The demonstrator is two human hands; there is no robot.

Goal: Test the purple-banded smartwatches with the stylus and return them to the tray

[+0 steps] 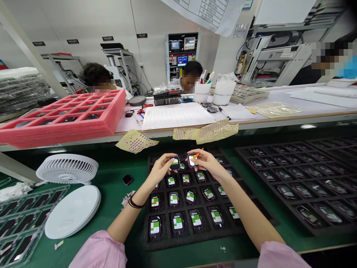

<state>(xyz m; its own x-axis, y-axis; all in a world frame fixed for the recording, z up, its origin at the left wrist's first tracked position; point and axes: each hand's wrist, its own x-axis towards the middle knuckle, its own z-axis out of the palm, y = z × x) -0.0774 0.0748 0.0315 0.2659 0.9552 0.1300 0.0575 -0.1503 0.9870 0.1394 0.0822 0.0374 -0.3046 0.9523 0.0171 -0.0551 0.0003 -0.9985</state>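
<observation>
Both hands meet above the far edge of the black tray (164, 243), which sits close to the front edge of the green bench (111, 212). The left hand (161, 168) has its fingers curled close around a watch (175, 163), the thumb reaching over the screen. The right hand (208, 162), its fingers likewise drawn in, has hold of a second watch (191, 158), with an orange stick (199, 153) jutting out beside it; from here I can't tell whether the stick is pinched or merely tucked in. The two are side by side, apart, their screens turned toward the person.

To do this well, I'd say, each case wants gripping by its rim, so that no thumb smears or presses the glass, and the stick's tip is best angled away from both screens. Working low makes sense, since a slip could knock the lit watches (177, 222) in the pockets below. Any watch lowered among its neighbours should go in level and singly. A dark watch (127, 180) lies loose off the tray's left edge, so the left elbow needs some care.
</observation>
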